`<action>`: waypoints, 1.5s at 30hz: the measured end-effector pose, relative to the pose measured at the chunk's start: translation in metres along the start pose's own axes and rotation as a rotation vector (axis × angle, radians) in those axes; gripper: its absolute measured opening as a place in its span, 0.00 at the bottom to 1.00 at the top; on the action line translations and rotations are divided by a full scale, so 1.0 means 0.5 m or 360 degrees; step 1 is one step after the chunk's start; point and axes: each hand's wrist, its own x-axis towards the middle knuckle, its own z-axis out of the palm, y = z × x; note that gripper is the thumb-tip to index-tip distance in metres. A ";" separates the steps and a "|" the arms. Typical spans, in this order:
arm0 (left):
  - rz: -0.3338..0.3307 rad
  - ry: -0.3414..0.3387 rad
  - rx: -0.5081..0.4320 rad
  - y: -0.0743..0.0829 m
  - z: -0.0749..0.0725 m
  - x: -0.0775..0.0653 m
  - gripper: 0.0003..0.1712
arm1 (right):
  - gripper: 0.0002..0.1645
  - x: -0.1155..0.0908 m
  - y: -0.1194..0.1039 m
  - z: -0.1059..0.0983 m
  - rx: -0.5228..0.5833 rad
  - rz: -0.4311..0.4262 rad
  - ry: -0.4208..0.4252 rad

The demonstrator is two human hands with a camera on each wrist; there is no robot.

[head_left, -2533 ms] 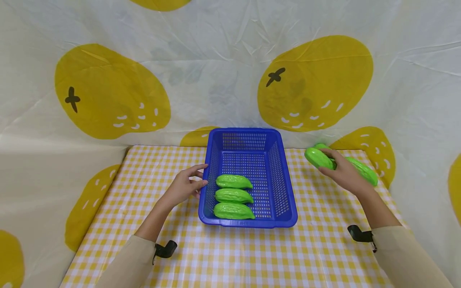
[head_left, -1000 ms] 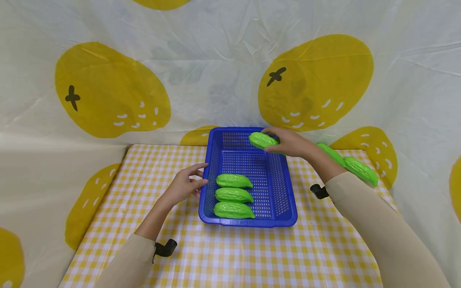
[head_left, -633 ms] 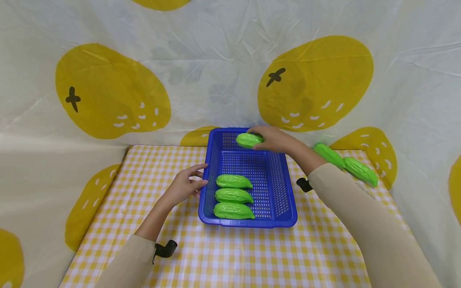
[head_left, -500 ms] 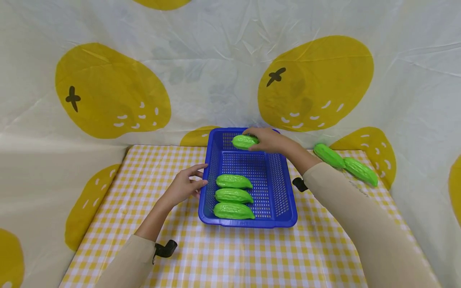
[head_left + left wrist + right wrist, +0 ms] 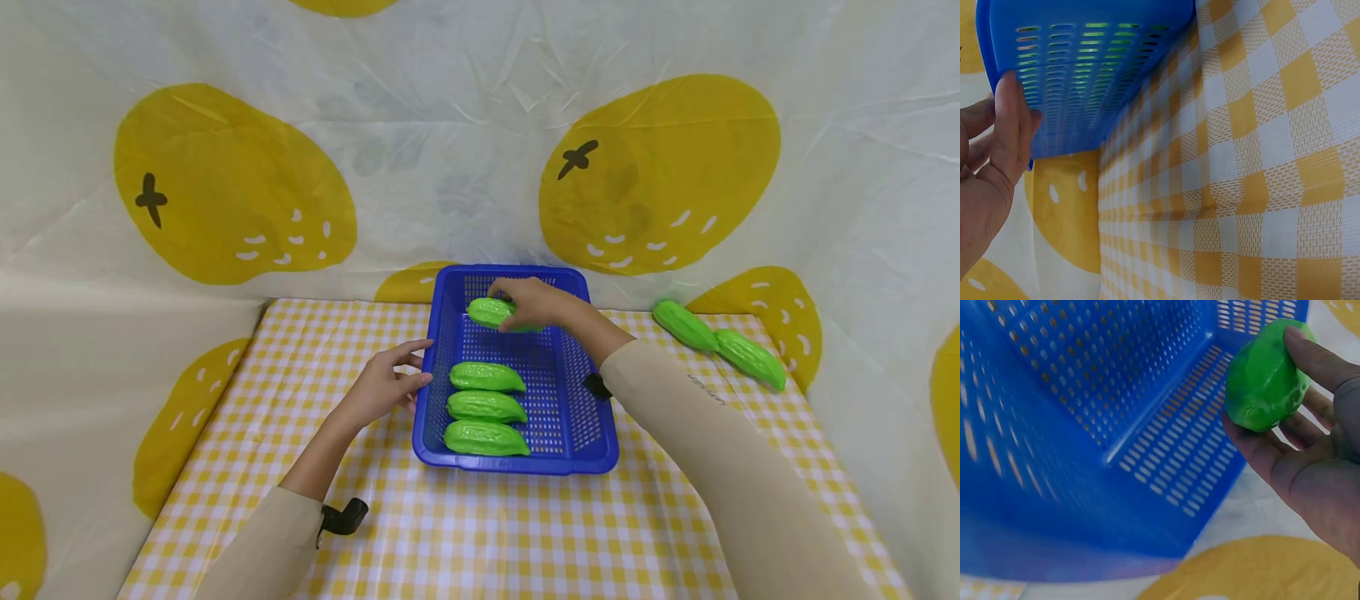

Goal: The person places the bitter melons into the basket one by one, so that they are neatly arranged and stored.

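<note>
My right hand (image 5: pixel 531 303) holds a bright green, ridged bitter melon (image 5: pixel 487 312) inside the far end of a blue plastic basket (image 5: pixel 517 465). In the right wrist view the thumb and fingers grip the bitter melon (image 5: pixel 1263 381) from both sides, above the slotted basket floor. At the basket's left side is my left hand (image 5: pixel 386 385), its fingertips at the rim and outer wall. The left wrist view shows the left fingers (image 5: pixel 1010 119) fairly straight against the blue wall. Three bitter melons (image 5: pixel 486 407) lie side by side in the near left part of the basket.
Two more bitter melons (image 5: pixel 718 343) lie end to end on the table's far right. A yellow and white checked cloth (image 5: pixel 480 533) covers the table. Behind it hangs a pale curtain (image 5: pixel 450 150) with large yellow fruit prints.
My right hand took a bitter melon from the right, carried it left over the basket's far rim, and has lowered it inside. My left hand has stayed at the basket's side.
</note>
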 end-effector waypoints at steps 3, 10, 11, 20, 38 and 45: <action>-0.0004 -0.0007 -0.0009 0.002 -0.001 0.001 0.34 | 0.37 0.010 0.001 0.011 -0.0007 0.0007 -0.0014; -0.0027 -0.0005 -0.0019 0.006 -0.002 0.002 0.34 | 0.35 0.030 0.008 0.041 0.0002 0.0087 -0.0084; -0.0029 -0.0004 -0.0022 0.007 -0.002 0.002 0.34 | 0.35 0.032 0.008 0.045 -0.0008 0.0093 -0.0101; -0.0065 -0.0006 -0.0038 0.009 -0.001 0.002 0.35 | 0.34 0.041 -0.004 0.077 -0.0012 0.0099 -0.0175; -0.0046 -0.0007 -0.0045 0.004 0.001 0.004 0.35 | 0.33 0.050 0.017 0.130 0.0039 0.0118 -0.0192; -0.0044 -0.0008 -0.0039 0.004 0.001 0.007 0.34 | 0.27 0.043 0.021 0.124 0.0108 0.0072 -0.0219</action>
